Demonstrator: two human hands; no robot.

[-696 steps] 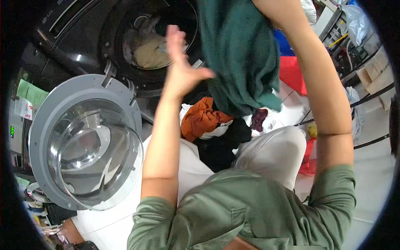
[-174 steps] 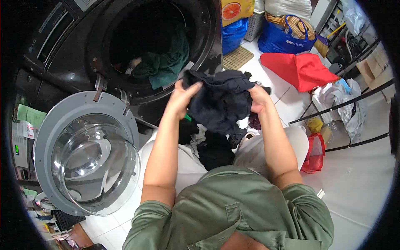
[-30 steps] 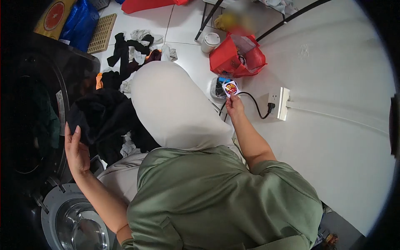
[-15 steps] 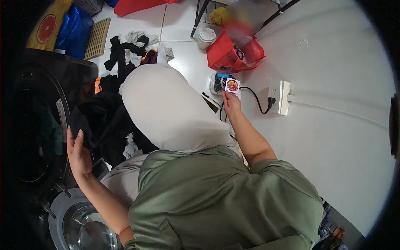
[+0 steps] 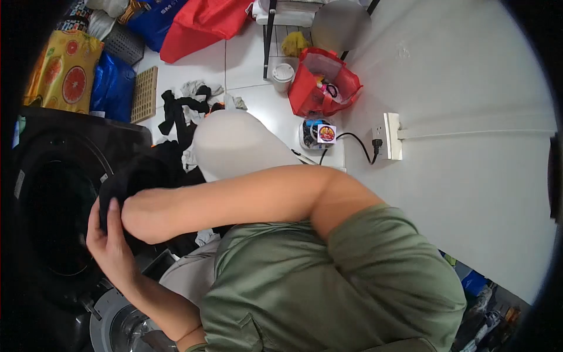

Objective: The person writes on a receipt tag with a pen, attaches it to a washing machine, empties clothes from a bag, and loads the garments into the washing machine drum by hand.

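Observation:
A black garment (image 5: 143, 173) hangs in front of the dark washing machine (image 5: 126, 132). My left hand (image 5: 108, 240) is closed on its near edge, with fingers and thumb on the cloth. My right arm reaches across my lap, and my right hand (image 5: 146, 214) is against the same garment, just right of my left hand. Its fingers are hidden behind the hand and in the cloth. Below, the round glass door (image 5: 123, 320) of the washer is swung open.
Mixed clothes (image 5: 185, 108) lie on the white floor tiles. A clear container with a picture card (image 5: 326, 134) stands by the wall, near a red bag (image 5: 322, 88) and a lidded white cup (image 5: 282, 76). A power cord runs to the wall outlet (image 5: 390, 138).
My right hand has left the picture card by the wall and moved left across my lap to the black garment. My left hand stays at the garment. The view has shifted slightly.

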